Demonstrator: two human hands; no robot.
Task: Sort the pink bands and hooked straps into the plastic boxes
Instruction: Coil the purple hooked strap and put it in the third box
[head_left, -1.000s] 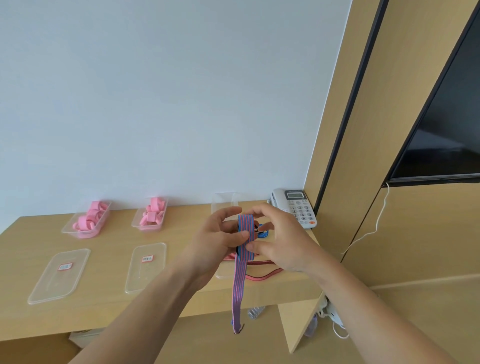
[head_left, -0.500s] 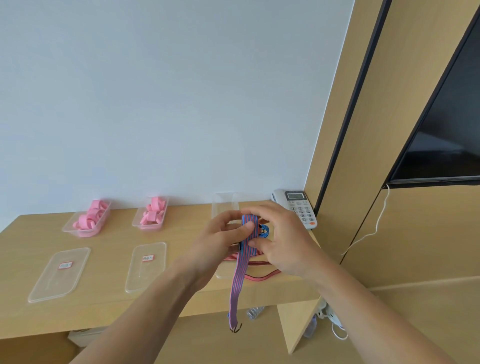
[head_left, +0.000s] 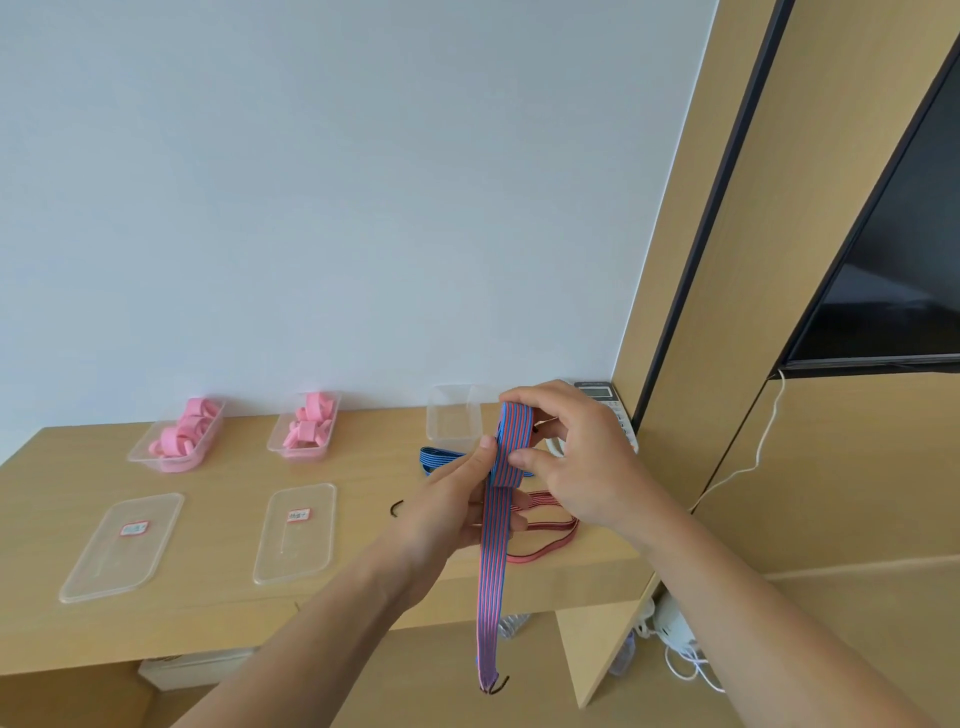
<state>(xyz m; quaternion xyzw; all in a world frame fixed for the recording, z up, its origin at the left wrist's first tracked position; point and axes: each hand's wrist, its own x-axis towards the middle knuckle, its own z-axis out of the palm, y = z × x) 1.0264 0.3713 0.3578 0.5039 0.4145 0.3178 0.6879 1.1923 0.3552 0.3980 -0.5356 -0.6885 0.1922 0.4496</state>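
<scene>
Left forearm (head_left: 311, 629): bare, enters from the bottom, rises to the right. Left hand (head_left: 452, 506): held above the desk (head_left: 363, 467) near its front edge, towards the right end. Left thumb (head_left: 485, 447) points up and presses the left side of the striped strap (head_left: 493, 551); the fingers pass behind the strap, tips visible on its right side.

Right forearm (head_left: 753, 597): bare, enters from the lower right, wrist bent. Right hand (head_left: 576, 457): fingers curled over the strap's folded top, right thumb (head_left: 519, 460) pressed against its front face.
</scene>
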